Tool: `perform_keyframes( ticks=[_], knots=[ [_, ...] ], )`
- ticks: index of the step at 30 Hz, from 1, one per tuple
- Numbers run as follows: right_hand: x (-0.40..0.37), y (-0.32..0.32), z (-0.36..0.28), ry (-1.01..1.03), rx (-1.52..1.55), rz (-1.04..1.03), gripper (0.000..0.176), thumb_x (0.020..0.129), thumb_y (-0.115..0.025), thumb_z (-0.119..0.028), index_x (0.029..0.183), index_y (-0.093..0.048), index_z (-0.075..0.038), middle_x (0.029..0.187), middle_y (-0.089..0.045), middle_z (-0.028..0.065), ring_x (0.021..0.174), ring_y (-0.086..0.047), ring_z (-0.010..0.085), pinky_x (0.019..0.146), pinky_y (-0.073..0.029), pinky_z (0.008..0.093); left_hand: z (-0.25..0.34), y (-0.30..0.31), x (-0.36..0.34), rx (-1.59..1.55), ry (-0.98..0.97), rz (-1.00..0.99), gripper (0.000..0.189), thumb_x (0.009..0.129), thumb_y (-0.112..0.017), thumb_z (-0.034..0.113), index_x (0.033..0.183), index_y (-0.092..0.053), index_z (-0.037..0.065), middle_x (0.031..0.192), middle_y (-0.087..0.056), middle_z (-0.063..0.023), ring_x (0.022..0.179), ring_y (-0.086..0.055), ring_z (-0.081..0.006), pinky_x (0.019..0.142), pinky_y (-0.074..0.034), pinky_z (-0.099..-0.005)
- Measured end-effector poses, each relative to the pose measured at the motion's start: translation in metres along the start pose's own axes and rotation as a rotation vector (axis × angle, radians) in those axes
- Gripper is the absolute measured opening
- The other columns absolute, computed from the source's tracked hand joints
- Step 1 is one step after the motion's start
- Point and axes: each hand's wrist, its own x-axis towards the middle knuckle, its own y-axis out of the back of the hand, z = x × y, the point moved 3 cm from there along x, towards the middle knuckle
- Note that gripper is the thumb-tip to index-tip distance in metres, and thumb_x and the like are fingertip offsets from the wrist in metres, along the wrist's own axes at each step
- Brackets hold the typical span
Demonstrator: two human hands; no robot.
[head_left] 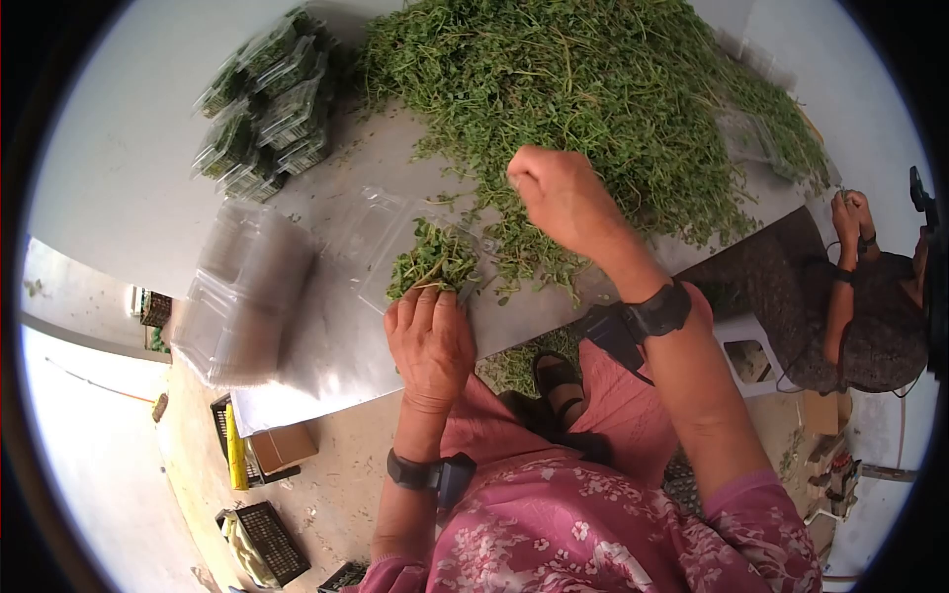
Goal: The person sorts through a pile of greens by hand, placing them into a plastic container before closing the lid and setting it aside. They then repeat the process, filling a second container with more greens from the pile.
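Observation:
My left hand [430,341] is closed at the near edge of an opened clear plastic clamshell, its fingers bent over a small bunch of leafy greens [433,259] that sits in the box. The clear lid [368,237] lies flat behind and to the left of it. Over the front of a big heap of green sprigs [583,89], my right hand [563,198] is raised with its fingers curled in; what they hold, if anything, is hidden. Loose sprigs [534,262] are scattered between the two hands on the metal table [346,341].
Filled clamshells [267,109] are piled at the back left. Nearer stands a stack of nested clear boxes [242,296]. Another clear box [746,133] lies by the heap's right side. A co-worker [860,306] is at the right. Black crates [267,544] are on the floor at left.

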Motion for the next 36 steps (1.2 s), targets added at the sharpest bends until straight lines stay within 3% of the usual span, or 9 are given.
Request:
perform_keyframes(
  ticks=[2, 11, 14, 17, 26, 32, 36],
  knots=[
    [0.003, 0.012, 0.006, -0.054, 0.067, 0.115, 0.008, 0.092, -0.065, -0.009, 0.093, -0.065, -0.002, 0.076, -0.066, 0.0162, 0.065, -0.065, 0.0272, 0.063, -0.05, 0.0379, 0.0, 0.0, 0.001, -0.006, 0.001, 0.0, 0.024, 0.079, -0.066, 0.003, 0.103, -0.065, 0.0, 0.107, -0.067, -0.0158, 0.107, -0.062, -0.034, 0.093, -0.045, -0.0458],
    [0.004, 0.013, 0.023, -0.092, 0.036, 0.042, 0.008, 0.091, -0.066, -0.008, 0.089, -0.064, 0.0, 0.071, -0.064, 0.0125, 0.06, -0.059, 0.0214, 0.06, -0.048, 0.0373, -0.001, 0.001, 0.002, -0.037, 0.004, -0.003, 0.022, 0.078, -0.066, 0.004, 0.1, -0.065, 0.001, 0.104, -0.068, -0.0156, 0.106, -0.062, -0.0339, 0.093, -0.045, -0.0461],
    [0.003, 0.02, 0.032, -0.163, -0.01, -0.012, 0.009, 0.09, -0.066, -0.007, 0.088, -0.064, 0.001, 0.071, -0.064, 0.0132, 0.06, -0.059, 0.0227, 0.06, -0.048, 0.0385, -0.001, 0.0, 0.004, -0.036, 0.013, -0.021, 0.02, 0.078, -0.066, 0.005, 0.098, -0.065, 0.001, 0.103, -0.068, -0.0156, 0.105, -0.062, -0.034, 0.093, -0.044, -0.0461],
    [0.001, 0.016, 0.032, -0.229, -0.101, -0.209, 0.01, 0.089, -0.067, -0.008, 0.086, -0.063, 0.001, 0.072, -0.064, 0.015, 0.061, -0.06, 0.0263, 0.063, -0.049, 0.0409, -0.001, 0.002, 0.007, -0.039, 0.02, -0.044, 0.019, 0.078, -0.066, 0.005, 0.097, -0.065, 0.001, 0.101, -0.068, -0.0157, 0.104, -0.062, -0.0342, 0.092, -0.044, -0.046],
    [-0.01, -0.018, 0.017, -0.183, -0.158, -0.399, 0.012, 0.087, -0.068, -0.01, 0.086, -0.065, 0.001, 0.08, -0.067, 0.0202, 0.077, -0.066, 0.0372, 0.069, -0.051, 0.0453, -0.001, 0.0, 0.002, -0.032, 0.026, 0.025, 0.016, 0.083, -0.067, 0.006, 0.098, -0.065, 0.002, 0.098, -0.068, -0.0139, 0.099, -0.061, -0.0343, 0.09, -0.044, -0.0448],
    [-0.015, -0.039, 0.007, -0.17, -0.172, -0.519, 0.01, 0.083, -0.067, -0.008, 0.087, -0.065, 0.001, 0.082, -0.067, 0.0209, 0.082, -0.067, 0.0388, 0.072, -0.051, 0.0464, -0.002, -0.001, 0.0, -0.036, 0.055, 0.065, 0.016, 0.084, -0.066, 0.005, 0.1, -0.066, 0.002, 0.098, -0.068, -0.0142, 0.099, -0.061, -0.0341, 0.09, -0.044, -0.0449],
    [-0.016, -0.038, 0.003, -0.168, -0.166, -0.494, 0.009, 0.082, -0.067, -0.007, 0.086, -0.065, 0.001, 0.084, -0.067, 0.0211, 0.086, -0.067, 0.0389, 0.073, -0.051, 0.0472, -0.001, 0.0, 0.0, -0.027, 0.053, 0.055, 0.017, 0.084, -0.066, 0.005, 0.101, -0.066, 0.002, 0.099, -0.067, -0.0144, 0.1, -0.061, -0.0344, 0.09, -0.044, -0.045]
  ],
)
